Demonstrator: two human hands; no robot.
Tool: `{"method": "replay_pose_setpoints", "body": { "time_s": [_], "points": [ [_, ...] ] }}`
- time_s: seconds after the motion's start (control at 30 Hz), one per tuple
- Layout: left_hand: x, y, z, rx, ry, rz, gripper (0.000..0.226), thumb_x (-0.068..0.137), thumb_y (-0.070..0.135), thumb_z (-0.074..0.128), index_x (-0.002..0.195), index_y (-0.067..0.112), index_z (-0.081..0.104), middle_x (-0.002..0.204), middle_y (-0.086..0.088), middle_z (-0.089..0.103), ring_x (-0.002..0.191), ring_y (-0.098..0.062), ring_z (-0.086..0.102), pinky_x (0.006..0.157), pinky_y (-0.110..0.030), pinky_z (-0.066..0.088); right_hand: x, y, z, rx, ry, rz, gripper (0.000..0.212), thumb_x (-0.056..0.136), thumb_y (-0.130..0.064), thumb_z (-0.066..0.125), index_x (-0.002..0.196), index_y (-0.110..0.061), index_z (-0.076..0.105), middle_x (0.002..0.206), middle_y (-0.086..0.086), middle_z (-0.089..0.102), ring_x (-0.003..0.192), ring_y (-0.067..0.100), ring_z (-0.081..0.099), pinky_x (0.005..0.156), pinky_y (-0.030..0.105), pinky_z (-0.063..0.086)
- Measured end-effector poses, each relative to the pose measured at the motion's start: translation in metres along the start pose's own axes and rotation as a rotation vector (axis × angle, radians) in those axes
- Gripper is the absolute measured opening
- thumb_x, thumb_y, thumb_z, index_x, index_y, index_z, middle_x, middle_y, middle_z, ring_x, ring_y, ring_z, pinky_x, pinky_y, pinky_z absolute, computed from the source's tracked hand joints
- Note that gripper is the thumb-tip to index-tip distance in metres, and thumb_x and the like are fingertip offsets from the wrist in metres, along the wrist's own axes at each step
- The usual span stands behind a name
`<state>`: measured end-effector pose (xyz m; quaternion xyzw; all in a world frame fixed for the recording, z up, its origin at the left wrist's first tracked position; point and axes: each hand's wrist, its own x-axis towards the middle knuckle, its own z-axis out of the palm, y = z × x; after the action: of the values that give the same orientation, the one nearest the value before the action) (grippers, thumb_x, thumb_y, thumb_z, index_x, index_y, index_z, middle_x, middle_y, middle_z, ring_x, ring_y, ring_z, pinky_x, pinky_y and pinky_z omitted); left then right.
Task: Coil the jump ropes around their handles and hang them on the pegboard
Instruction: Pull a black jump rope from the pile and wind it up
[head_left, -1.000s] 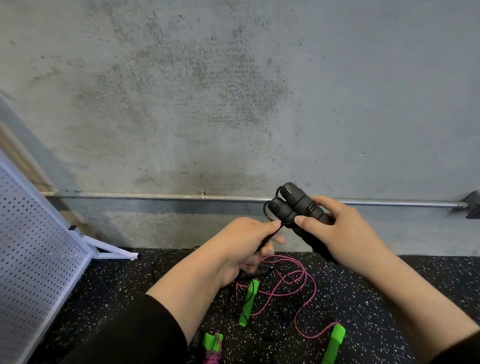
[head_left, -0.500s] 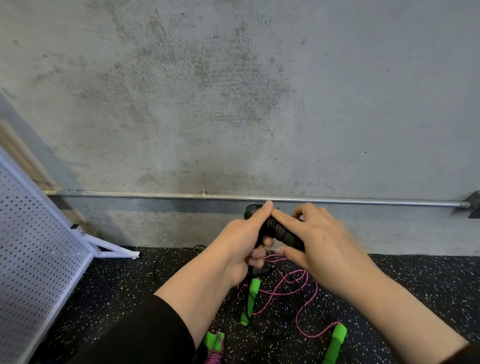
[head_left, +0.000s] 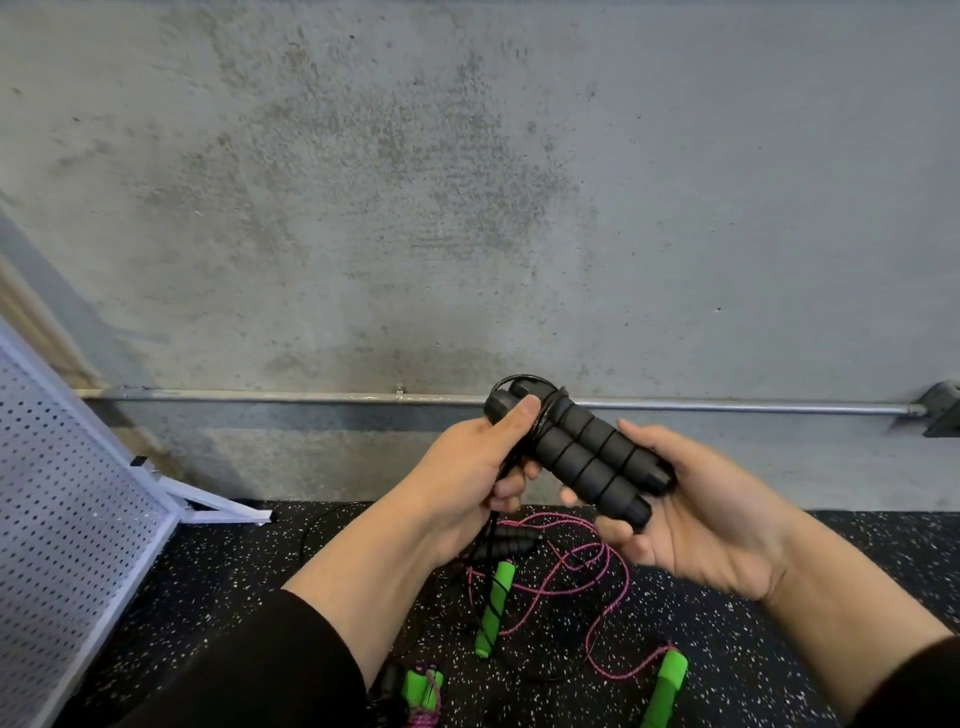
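Observation:
Two black foam handles (head_left: 587, 457) of a jump rope lie side by side in front of me, with black cord looped around their upper end. My right hand (head_left: 696, 519), palm up, cradles their lower ends in curled fingers. My left hand (head_left: 467, 478) grips the cord and the top of the handles, thumb pressed on the cap. The black cord hangs down from my left hand toward the floor. A white pegboard (head_left: 62, 519) leans at the far left.
On the speckled black floor lie a pink rope (head_left: 582, 577) with green handles (head_left: 496, 608) (head_left: 667, 686), another black handle pair (head_left: 506, 543), and a coiled green-handled rope (head_left: 423, 688). A metal pipe (head_left: 260, 396) runs along the concrete wall.
My right hand has turned palm up, so the black handles now lie exposed and tilted down to the right. My left thumb has moved onto the handle tops.

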<state>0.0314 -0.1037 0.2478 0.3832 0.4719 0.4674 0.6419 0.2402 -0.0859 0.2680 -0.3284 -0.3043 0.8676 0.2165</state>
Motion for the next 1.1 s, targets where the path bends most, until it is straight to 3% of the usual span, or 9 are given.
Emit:
{"method": "replay_pose_setpoints", "body": {
  "time_s": [0.17,0.23,0.43,0.53,0.6,0.7,0.87,0.97,1.1],
  "points": [
    [-0.002,0.002,0.003,0.081,-0.007,-0.001,0.039,0.097,0.057,0.056,0.080,0.026,0.071,0.071,0.002,0.051,0.049,-0.010,0.025,0.048,-0.024,0.023,0.007,-0.003,0.002,-0.070,0.125,-0.254,0.049,0.097,-0.039,0.050,0.129,-0.004,0.064,0.095,0.021,0.065,0.056,0.018,0.045,0.046,0.025,0.033],
    [-0.005,0.001,0.004,0.153,-0.011,-0.022,0.041,0.097,0.060,0.053,0.096,0.026,0.076,0.069,0.005,0.050,0.048,-0.008,0.026,0.047,-0.024,0.023,0.009,-0.008,0.000,-0.096,0.226,-0.376,0.043,0.100,-0.037,0.048,0.127,-0.008,0.062,0.096,0.021,0.064,0.057,0.019,0.044,0.045,0.025,0.033],
    [-0.003,0.002,0.007,0.123,0.017,-0.122,0.050,0.101,0.053,0.052,0.119,0.009,0.068,0.062,0.008,0.043,0.046,-0.006,0.022,0.047,-0.023,0.017,0.012,-0.006,-0.004,-0.826,0.515,-0.480,0.024,0.106,-0.030,0.048,0.128,-0.031,0.058,0.084,0.006,0.063,0.056,0.014,0.051,0.050,0.030,0.039],
    [-0.001,0.002,0.008,0.098,0.025,-0.176,0.047,0.103,0.044,0.051,0.123,0.004,0.064,0.062,0.008,0.044,0.047,-0.006,0.022,0.048,-0.023,0.015,0.016,0.003,0.002,-1.235,0.573,-0.489,0.026,0.103,-0.033,0.053,0.126,-0.044,0.046,0.076,-0.010,0.058,0.048,0.001,0.046,0.048,0.017,0.038],
    [-0.001,0.002,0.010,0.061,0.026,-0.190,0.044,0.102,0.039,0.051,0.121,0.001,0.062,0.063,0.006,0.047,0.047,-0.007,0.023,0.048,-0.023,0.016,0.018,0.010,0.008,-1.310,0.608,-0.505,0.032,0.101,-0.033,0.056,0.125,-0.048,0.043,0.084,-0.011,0.055,0.060,-0.003,0.052,0.054,0.014,0.039],
    [-0.001,0.003,0.011,-0.027,0.018,-0.211,0.038,0.099,0.049,0.055,0.108,0.012,0.059,0.065,0.004,0.049,0.047,-0.006,0.024,0.046,-0.021,0.017,0.027,0.021,0.005,-1.541,0.656,-0.582,0.044,0.096,-0.037,0.063,0.133,-0.051,0.042,0.106,-0.009,0.051,0.099,0.010,0.053,0.085,0.030,0.046],
    [-0.001,-0.002,0.009,-0.154,0.125,-0.220,0.043,0.090,0.061,0.064,0.086,0.018,0.061,0.061,0.003,0.046,0.044,-0.006,0.025,0.040,-0.018,0.016,0.032,0.029,0.013,-1.732,0.668,-0.591,0.061,0.093,-0.049,0.063,0.147,-0.052,0.034,0.119,-0.007,0.043,0.109,0.016,0.043,0.094,0.036,0.046],
    [0.003,-0.004,0.008,-0.134,0.172,-0.171,0.034,0.096,0.049,0.063,0.081,0.019,0.054,0.057,0.004,0.044,0.043,-0.006,0.024,0.040,-0.019,0.014,0.032,0.029,0.015,-1.663,0.617,-0.621,0.061,0.091,-0.060,0.056,0.147,-0.052,0.035,0.120,-0.012,0.043,0.110,0.010,0.043,0.095,0.029,0.043],
    [0.004,0.000,0.006,-0.133,0.132,-0.144,0.031,0.099,0.045,0.059,0.084,0.019,0.051,0.060,0.003,0.043,0.046,-0.007,0.023,0.042,-0.020,0.016,0.028,0.021,0.015,-0.920,0.689,-0.562,0.049,0.095,-0.060,0.049,0.137,-0.036,0.048,0.104,-0.008,0.068,0.085,0.011,0.066,0.074,0.027,0.052]
  ]
}}
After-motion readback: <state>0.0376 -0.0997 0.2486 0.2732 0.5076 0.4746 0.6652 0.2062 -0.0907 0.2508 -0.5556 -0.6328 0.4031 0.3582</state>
